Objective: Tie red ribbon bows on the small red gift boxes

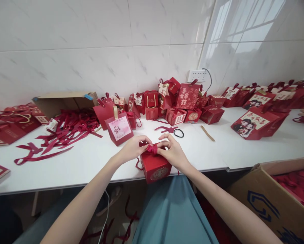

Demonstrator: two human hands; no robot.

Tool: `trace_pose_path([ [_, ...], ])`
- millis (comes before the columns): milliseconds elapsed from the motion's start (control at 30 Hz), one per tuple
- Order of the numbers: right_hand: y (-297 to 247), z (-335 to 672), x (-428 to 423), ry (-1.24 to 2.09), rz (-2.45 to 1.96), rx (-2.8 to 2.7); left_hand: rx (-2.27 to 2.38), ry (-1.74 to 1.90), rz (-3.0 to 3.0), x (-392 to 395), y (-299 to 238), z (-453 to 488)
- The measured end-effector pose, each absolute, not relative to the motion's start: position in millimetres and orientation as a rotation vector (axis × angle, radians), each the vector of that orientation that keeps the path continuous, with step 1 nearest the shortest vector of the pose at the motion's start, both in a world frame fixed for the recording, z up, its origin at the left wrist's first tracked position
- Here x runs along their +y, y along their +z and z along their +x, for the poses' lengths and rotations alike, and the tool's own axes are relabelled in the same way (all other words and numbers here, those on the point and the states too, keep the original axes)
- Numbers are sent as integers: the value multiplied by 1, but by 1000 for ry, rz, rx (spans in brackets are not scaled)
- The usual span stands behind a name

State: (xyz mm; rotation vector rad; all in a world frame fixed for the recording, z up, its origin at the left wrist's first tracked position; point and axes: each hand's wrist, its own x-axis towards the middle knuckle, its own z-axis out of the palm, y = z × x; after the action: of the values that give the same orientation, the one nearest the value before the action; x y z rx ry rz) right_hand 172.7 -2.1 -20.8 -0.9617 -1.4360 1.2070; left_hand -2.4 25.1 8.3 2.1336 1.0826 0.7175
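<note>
A small red gift box point(155, 167) with a round gold emblem stands at the near edge of the white table point(90, 162). A red ribbon bow point(152, 148) sits on its top. My left hand point(133, 148) pinches the bow's left loop with fingers closed. From the other side my right hand point(172, 151) pinches the right loop, fingers also closed. A loose ribbon tail hangs off the box's left side.
A heap of red ribbons point(65, 127) lies at the left by an open cardboard box point(65, 100). Several finished red boxes point(177, 101) line the wall. A black hair tie point(178, 133) and paper strip point(207, 133) lie beyond my hands. A carton point(276, 200) stands lower right.
</note>
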Motion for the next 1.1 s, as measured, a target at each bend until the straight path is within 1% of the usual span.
trace_pose_path([
  [167,-22,171,-2,1088,-969,-1447,1144,830,2252,2,2,-3],
  [300,-24,168,-5,975,-997,-1484,1206,907,2116,-9,-7,4],
  [467,-25,171,-5,914,-989,-1518,1211,1049,2045,-10,-18,12],
  [700,-17,184,-2,977,-980,-1664,1072,981,1970,-3,-18,7],
  [833,-15,186,-4,902,-1003,-1722,965,968,1829,-1,-18,9],
  [1100,-15,187,-6,776,-1002,-1847,997,1011,1712,-1,-24,15],
])
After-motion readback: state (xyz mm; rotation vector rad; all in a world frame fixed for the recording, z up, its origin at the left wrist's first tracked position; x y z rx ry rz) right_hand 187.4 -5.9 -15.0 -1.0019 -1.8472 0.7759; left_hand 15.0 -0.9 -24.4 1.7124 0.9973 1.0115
